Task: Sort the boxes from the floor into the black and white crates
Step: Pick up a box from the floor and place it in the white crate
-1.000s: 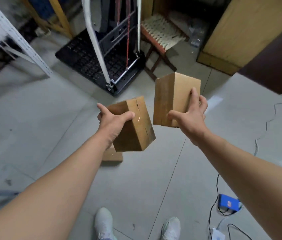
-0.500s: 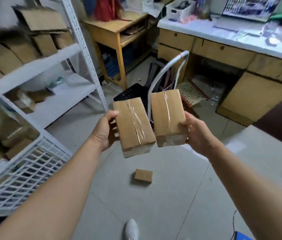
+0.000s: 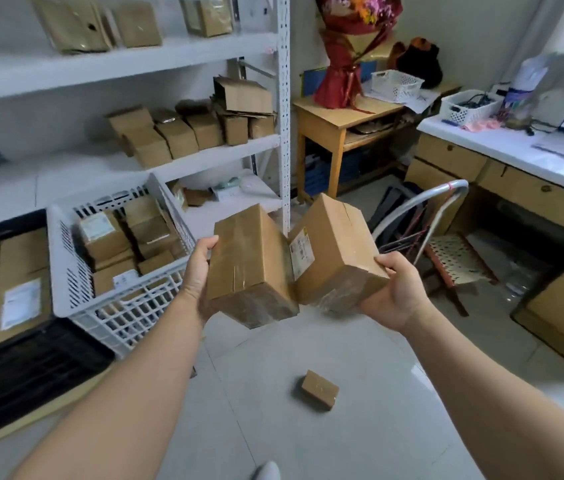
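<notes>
We judge the carrying step to be in hand. The left hand (image 3: pixel 197 271) grips the plain box (image 3: pixel 249 265) by its left side, thumb over the top edge; the right hand (image 3: pixel 398 292) cups the labelled box (image 3: pixel 336 251) from below and from the right. Both boxes hang tilted in the air, their inner edges seeming to touch, just right of the white crate (image 3: pixel 124 310); the black crate (image 3: pixel 31 368) lies lower left.

The next move calls for choosing a crate for each box, then reaching left and lowering them onto the boxes already inside; one small box (image 3: pixel 319 389) is left on the floor.

Against half a second ago, the view has swung left, so the white crate shows whole and the black crate appears; the two boxes, then upright and apart, now lean together.
</notes>
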### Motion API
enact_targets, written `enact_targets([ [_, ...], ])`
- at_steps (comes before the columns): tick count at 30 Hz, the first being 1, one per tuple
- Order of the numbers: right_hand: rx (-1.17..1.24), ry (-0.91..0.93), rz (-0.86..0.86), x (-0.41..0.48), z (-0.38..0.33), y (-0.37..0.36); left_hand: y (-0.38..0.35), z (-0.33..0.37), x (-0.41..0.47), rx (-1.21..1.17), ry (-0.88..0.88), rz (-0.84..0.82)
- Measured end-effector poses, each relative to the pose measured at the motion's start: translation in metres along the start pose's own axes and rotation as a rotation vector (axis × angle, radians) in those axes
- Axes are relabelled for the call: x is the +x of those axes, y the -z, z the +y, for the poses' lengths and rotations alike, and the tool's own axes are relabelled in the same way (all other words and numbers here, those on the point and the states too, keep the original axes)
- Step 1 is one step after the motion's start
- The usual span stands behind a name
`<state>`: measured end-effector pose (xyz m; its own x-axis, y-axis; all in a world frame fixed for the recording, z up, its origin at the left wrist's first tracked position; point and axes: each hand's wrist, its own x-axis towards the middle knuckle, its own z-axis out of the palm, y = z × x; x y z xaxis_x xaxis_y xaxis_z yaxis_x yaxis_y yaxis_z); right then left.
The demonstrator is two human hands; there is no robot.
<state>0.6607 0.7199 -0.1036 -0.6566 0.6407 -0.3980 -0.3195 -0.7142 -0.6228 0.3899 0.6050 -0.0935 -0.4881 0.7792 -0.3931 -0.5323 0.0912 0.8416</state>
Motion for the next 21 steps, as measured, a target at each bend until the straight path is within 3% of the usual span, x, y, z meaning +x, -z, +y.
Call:
enact_targets([
  [7, -0.032, -0.047, -0.013, 0.012, 0.004, -0.013, 0.012, -0.011, -0.033, -0.073, -0.028, 0.121],
  [16, -0.663, -0.139, -0.02, 0.031, 0.014, -0.034, 0.038, -0.013, -0.051, -0.062, -0.062, 0.195],
  [21, -0.73, -0.15, -0.055, 0.05, 0.029, -0.059, 0.062, -0.007, -0.05, -0.057, -0.042, 0.203],
])
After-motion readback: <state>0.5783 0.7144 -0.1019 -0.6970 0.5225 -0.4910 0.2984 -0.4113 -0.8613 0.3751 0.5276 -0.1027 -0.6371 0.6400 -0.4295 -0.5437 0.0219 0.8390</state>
